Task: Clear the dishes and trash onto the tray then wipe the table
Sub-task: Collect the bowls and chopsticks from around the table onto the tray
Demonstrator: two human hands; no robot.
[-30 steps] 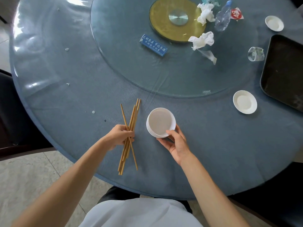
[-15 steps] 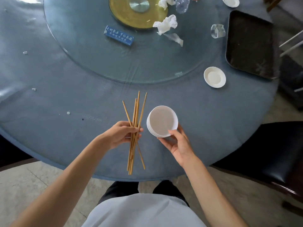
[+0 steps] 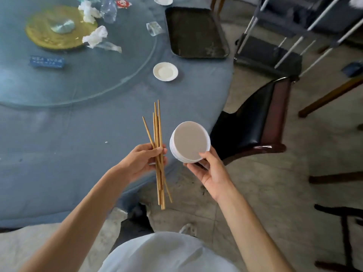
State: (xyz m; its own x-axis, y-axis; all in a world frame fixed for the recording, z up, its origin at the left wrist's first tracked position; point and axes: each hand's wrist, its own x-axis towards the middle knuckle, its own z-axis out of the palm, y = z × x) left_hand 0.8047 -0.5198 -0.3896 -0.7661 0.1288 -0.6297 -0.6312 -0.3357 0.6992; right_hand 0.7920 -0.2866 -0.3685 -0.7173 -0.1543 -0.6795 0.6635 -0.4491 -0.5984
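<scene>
My left hand (image 3: pixel 140 160) grips a bundle of several wooden chopsticks (image 3: pixel 158 134), lifted above the blue table's (image 3: pixel 78 138) near right edge. My right hand (image 3: pixel 208 169) holds a stack of white bowls (image 3: pixel 189 142) beside them, out past the table edge. The dark tray (image 3: pixel 194 32) lies bare at the table's far right. A small white saucer (image 3: pixel 165 71) sits just in front of it, and another saucer (image 3: pixel 163 0) lies beyond it. Crumpled tissues (image 3: pixel 95 37), a plastic bottle (image 3: pixel 108 8), a red wrapper (image 3: pixel 122 2) and a small glass (image 3: pixel 154 28) lie on the glass turntable (image 3: pixel 98 79).
A blue sign block (image 3: pixel 47 61) and a gold centre disc (image 3: pixel 57 28) sit on the turntable. A black-seated wooden chair (image 3: pixel 255 124) stands right of the table. A metal cart (image 3: pixel 284 36) is behind it. More chair legs stand at the far right.
Both hands have lifted the chopsticks and bowls off the table and carried them rightward. The view has swung right, bringing the tray closer and the chair and cart into sight.
</scene>
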